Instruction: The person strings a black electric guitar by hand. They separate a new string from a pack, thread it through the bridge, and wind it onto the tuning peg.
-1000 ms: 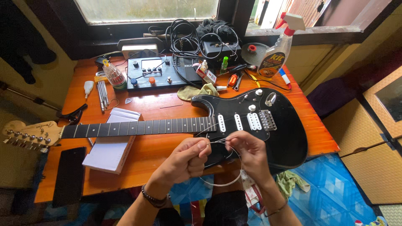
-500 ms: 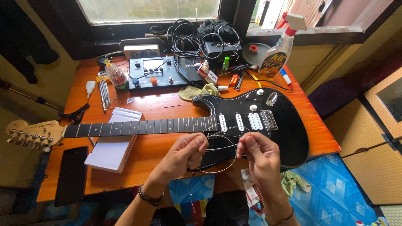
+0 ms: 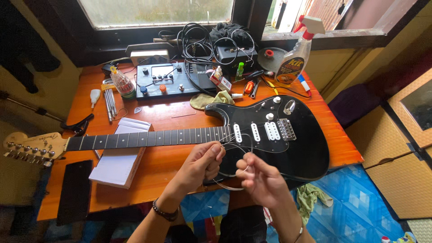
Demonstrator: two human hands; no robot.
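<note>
- Black guitar lies along the counter's front edge.
- Left hand and right hand both pinch a coiled string (thin, looped).

The guitar lies lengthwise across the table, body to the right, neck running left, headstock hanging past the left edge, with a notepad tucked under the neck and a phone lying left of it at the near edge. Both hands work at the near edge, left hand and right hand side by side in front of the body, a coiled string between them. Far behind the guitar sit an effects unit, cables and, to the right, a spray bottle.
</note>
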